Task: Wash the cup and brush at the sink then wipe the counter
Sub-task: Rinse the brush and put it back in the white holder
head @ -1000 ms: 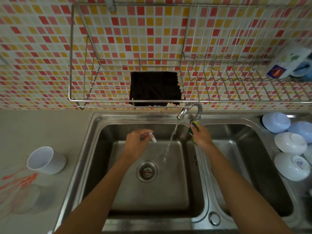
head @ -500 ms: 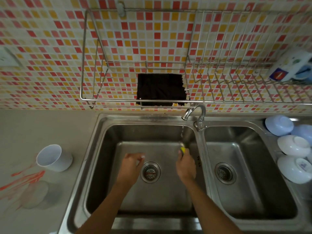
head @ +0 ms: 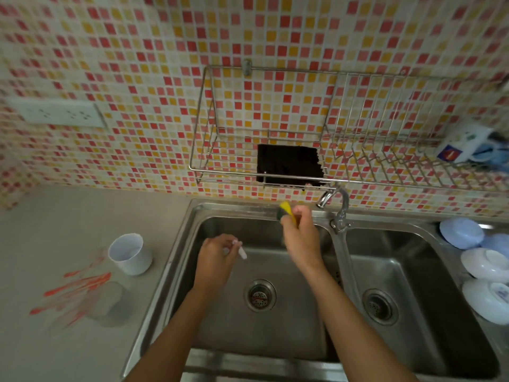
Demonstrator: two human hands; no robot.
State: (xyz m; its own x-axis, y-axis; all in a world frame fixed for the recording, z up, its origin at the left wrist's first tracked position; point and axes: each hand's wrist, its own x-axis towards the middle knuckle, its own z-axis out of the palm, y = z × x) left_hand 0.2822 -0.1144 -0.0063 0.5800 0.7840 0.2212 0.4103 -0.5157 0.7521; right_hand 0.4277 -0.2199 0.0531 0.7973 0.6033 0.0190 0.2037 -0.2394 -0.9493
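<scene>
The brush [head: 242, 253] is pinched in my left hand [head: 216, 259] over the left basin of the sink [head: 176, 260]. The cup [head: 129, 253] stands on the counter [head: 68, 232] beside orange smears [head: 77, 288]. My right hand [head: 301, 238] grips a yellow-green sponge [head: 285, 210] near the tap [head: 334, 199].

We have one wide-angle view from the head, looking forward and steeply down onto the double sink [head: 338, 274], close above it. The tiled wall [head: 137, 64] fills the top, the surface [head: 68, 224] the left.
</scene>
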